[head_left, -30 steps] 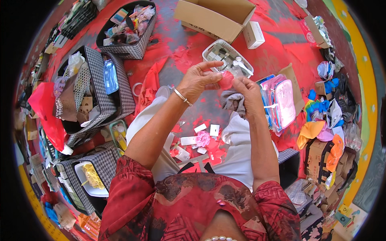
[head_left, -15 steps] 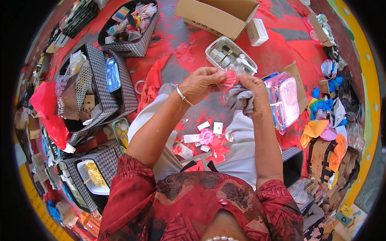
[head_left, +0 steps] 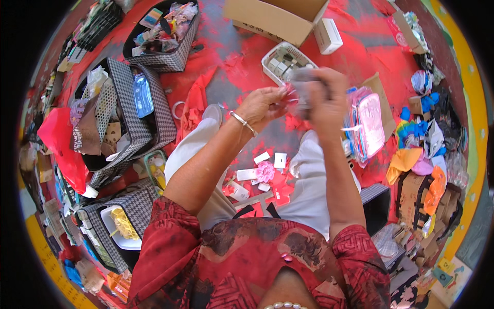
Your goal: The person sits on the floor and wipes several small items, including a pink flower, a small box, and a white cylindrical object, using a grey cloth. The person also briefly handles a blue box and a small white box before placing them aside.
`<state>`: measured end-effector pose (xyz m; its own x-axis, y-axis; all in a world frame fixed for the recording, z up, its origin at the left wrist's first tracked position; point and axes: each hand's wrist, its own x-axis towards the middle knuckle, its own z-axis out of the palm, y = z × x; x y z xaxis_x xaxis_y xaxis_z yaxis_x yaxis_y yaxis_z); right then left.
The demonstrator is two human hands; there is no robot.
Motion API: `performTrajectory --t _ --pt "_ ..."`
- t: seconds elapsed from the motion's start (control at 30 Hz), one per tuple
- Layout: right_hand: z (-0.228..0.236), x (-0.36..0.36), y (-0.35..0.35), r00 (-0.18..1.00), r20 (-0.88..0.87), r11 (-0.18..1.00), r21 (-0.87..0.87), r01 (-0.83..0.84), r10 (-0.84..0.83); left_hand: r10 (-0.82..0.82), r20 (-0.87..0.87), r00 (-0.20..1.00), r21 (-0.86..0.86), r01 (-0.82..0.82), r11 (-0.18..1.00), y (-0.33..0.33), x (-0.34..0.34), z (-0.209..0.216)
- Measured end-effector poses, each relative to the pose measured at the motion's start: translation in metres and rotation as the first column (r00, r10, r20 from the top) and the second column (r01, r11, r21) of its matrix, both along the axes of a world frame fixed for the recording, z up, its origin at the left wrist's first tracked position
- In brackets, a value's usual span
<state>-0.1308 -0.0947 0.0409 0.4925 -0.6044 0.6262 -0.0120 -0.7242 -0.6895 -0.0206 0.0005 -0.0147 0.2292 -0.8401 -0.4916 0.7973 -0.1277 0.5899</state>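
Note:
In front of me, my left hand (head_left: 264, 106) pinches a small red piece (head_left: 290, 95) in shiny clear plastic. My right hand (head_left: 329, 95), smeared by motion, is close beside it with a grey cloth (head_left: 303, 85) bunched at its fingers. The cloth is blurred too, and I cannot make out whether it touches the red piece. Below the hands, between my legs, a pink fabric flower (head_left: 265, 171) lies among several small white boxes (head_left: 280, 160) and red scraps (head_left: 281, 191).
Just beyond my hands sits a white basket (head_left: 267, 63) of small boxes. Farther off are an open cardboard box (head_left: 267, 28) and a white carton (head_left: 328, 36). Houndstooth bins (head_left: 180, 56) stand at left. Pink-edged pouches (head_left: 371, 126) stand at right, near heaped bags (head_left: 404, 164).
My right hand and the grey cloth have swung upward, now blurred. The red piece, seen face-on before, now shows narrower at my left fingertips.

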Motion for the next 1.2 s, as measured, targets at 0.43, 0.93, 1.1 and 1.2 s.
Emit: performTrajectory --t 0.43,0.93,1.1,1.2 --pt "0.003 -0.014 -0.028 0.917 -0.240 0.936 0.069 0.345 -0.320 -0.006 0.052 0.999 -0.062 0.010 0.998 0.004 0.004 0.005" --pt "-0.013 -0.027 -0.015 0.937 -0.342 0.813 0.565 0.140 0.076 0.245 -0.197 0.949 -0.219 -0.286 0.933 0.003 0.018 0.009" --pt "-0.003 -0.013 -0.010 0.969 0.142 0.259 0.946 -0.193 0.202 0.090 -0.171 0.981 -0.224 -0.127 0.966 0.001 0.008 0.011" --pt "0.000 -0.010 0.000 0.970 0.078 0.439 0.882 -0.174 0.229 0.086 -0.008 0.996 -0.159 -0.086 0.983 -0.002 0.001 0.011"
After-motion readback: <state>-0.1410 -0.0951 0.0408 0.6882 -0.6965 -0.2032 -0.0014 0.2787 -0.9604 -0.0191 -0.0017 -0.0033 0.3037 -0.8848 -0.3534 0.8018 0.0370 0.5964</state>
